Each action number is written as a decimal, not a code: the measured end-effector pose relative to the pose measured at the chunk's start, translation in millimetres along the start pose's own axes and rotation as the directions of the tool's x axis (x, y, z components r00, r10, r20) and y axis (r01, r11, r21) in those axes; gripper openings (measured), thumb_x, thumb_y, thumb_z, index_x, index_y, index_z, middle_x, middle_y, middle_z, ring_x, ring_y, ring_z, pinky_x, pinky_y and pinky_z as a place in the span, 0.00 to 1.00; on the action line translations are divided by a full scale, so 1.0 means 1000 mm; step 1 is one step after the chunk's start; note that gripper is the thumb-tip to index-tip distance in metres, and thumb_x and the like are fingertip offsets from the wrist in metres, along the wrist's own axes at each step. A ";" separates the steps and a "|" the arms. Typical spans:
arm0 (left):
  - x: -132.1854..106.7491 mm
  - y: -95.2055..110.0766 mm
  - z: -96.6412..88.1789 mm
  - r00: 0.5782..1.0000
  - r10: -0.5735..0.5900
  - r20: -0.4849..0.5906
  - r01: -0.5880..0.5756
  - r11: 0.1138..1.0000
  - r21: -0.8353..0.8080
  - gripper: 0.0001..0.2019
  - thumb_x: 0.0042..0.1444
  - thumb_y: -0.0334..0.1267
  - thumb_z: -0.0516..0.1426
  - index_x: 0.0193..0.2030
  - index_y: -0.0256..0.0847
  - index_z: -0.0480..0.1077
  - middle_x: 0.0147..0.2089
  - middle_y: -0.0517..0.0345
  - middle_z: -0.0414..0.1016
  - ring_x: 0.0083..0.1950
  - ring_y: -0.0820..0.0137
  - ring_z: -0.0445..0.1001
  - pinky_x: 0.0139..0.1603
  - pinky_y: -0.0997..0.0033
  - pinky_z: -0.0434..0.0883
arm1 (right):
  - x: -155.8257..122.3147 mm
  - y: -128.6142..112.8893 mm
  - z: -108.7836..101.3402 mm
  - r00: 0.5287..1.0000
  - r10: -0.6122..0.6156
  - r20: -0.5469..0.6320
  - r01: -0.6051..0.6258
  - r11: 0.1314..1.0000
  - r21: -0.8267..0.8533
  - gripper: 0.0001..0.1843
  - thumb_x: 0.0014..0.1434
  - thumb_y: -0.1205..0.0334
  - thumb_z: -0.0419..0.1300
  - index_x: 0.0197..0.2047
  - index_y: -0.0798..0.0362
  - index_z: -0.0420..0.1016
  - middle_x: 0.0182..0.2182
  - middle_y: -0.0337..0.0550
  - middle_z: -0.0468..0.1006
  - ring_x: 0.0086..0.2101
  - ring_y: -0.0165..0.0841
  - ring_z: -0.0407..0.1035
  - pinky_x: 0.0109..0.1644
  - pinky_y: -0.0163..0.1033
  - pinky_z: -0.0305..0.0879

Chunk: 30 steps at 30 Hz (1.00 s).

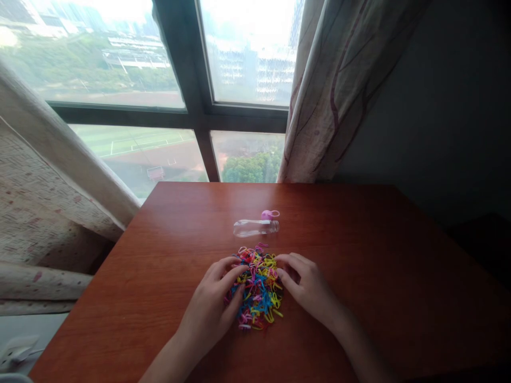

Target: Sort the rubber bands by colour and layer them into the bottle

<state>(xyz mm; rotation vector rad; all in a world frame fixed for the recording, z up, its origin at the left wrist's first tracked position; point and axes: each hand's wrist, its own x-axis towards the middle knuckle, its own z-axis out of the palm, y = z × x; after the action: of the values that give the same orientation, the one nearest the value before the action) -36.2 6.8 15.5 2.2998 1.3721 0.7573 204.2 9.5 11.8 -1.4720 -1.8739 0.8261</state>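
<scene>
A heap of small coloured rubber bands (259, 287) in yellow, blue, pink and red lies on the table between my two hands. My left hand (217, 292) rests along the heap's left side, its fingers apart and the fingertips over the bands. On the other side, my right hand (305, 282) has its curved fingers and thumb apart, touching or nearly touching the upper right edge. Nothing shows clearly held in either hand. Beyond the heap, a clear plastic bottle (253, 229) lies on its side with its mouth to the right. Just behind it is a pink cap (268, 215) with a loop.
The reddish-brown wooden table (183, 223) reaches back to a window with a dark frame (195, 80). Patterned curtains hang at the left (51, 197) and right (319, 106). A wall socket (19, 351) with a plug sits low at the left.
</scene>
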 end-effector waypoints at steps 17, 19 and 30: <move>0.020 0.008 -0.012 0.990 -0.073 0.117 0.093 0.980 -0.175 0.11 0.63 0.35 0.52 0.49 0.43 0.72 0.46 0.54 0.74 0.39 0.72 0.75 0.41 0.74 0.72 | 0.014 -0.012 -0.003 0.995 -0.033 0.089 0.026 0.996 0.083 0.08 0.60 0.64 0.57 0.38 0.52 0.78 0.30 0.39 0.79 0.30 0.31 0.70 0.35 0.34 0.64; 0.026 0.005 -0.019 0.992 -0.079 0.097 0.093 0.984 -0.151 0.11 0.63 0.36 0.52 0.48 0.42 0.72 0.45 0.54 0.74 0.38 0.72 0.74 0.39 0.74 0.71 | 0.021 -0.006 -0.007 0.999 -0.023 0.044 0.021 0.999 0.044 0.08 0.61 0.65 0.56 0.37 0.52 0.78 0.30 0.40 0.79 0.31 0.31 0.71 0.36 0.34 0.64; 0.049 -0.020 -0.014 0.981 -0.145 0.131 0.130 0.985 0.114 0.14 0.63 0.35 0.49 0.47 0.41 0.74 0.42 0.53 0.72 0.40 0.67 0.75 0.41 0.70 0.70 | 0.046 -0.005 0.014 0.999 -0.036 0.032 0.042 0.974 -0.225 0.12 0.62 0.70 0.54 0.41 0.50 0.78 0.37 0.42 0.79 0.39 0.33 0.72 0.45 0.35 0.63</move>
<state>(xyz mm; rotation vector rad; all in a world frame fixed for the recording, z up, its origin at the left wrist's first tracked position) -39.3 60.0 28.4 2.2595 1.5199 0.4834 181.6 51.9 11.1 -1.5594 -2.0660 0.6347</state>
